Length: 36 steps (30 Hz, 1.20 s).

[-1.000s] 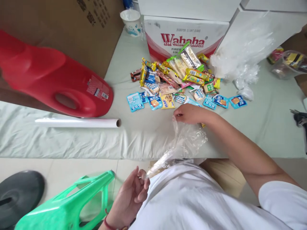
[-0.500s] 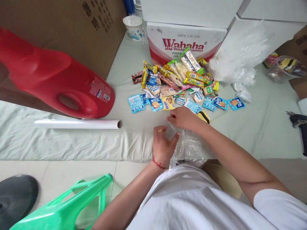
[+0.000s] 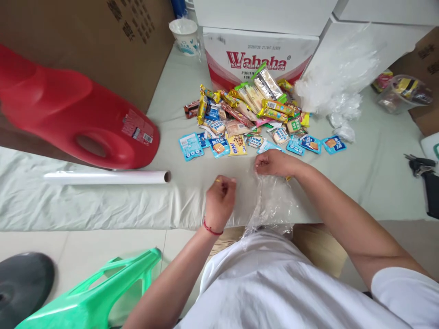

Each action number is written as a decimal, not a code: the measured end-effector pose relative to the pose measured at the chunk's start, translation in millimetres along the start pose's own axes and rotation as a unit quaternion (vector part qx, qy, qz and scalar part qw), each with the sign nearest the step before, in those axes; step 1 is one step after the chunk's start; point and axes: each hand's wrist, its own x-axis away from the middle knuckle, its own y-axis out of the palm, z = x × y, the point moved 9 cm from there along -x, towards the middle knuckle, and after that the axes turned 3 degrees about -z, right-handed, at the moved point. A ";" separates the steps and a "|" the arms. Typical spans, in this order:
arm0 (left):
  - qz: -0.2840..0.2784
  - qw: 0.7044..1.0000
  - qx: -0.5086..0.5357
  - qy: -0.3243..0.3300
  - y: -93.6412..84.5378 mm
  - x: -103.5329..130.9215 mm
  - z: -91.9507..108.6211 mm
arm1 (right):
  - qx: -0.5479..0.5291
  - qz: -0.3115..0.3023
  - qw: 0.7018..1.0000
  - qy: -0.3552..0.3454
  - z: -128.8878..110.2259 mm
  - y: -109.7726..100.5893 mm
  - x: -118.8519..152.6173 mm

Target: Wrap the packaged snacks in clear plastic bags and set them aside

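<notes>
My right hand [image 3: 276, 163] pinches the top of a clear plastic bag [image 3: 270, 198], which hangs down over the table's front edge against my white shirt. To the left of the bag, my left hand [image 3: 220, 198] is closed, its thumb against the fingers; whatever it may hold is too small to make out. Just beyond both hands lies a heap of wrapped snacks [image 3: 236, 123], with blue packets [image 3: 191, 146] and a yellow cookie packet [image 3: 237, 145] along its near side.
A red jug [image 3: 120, 132] and a white roll [image 3: 109, 177] lie at the left. Behind the snacks are a Wahaha box [image 3: 219, 50], a paper cup [image 3: 185, 36] and crumpled clear bags [image 3: 329, 87]. Pliers [image 3: 420, 164] rest far right; a green stool [image 3: 85, 297] stands below.
My left hand has moved left, away from the bag, and its fingers have closed. My right hand has shifted slightly right with the bag's top. The view has also shifted a little.
</notes>
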 end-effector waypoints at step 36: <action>0.028 0.999 0.008 -0.037 -17.3 -20.2 -22.7 | -0.020 -0.051 0.999 -0.003 25.7 -6.4 1.1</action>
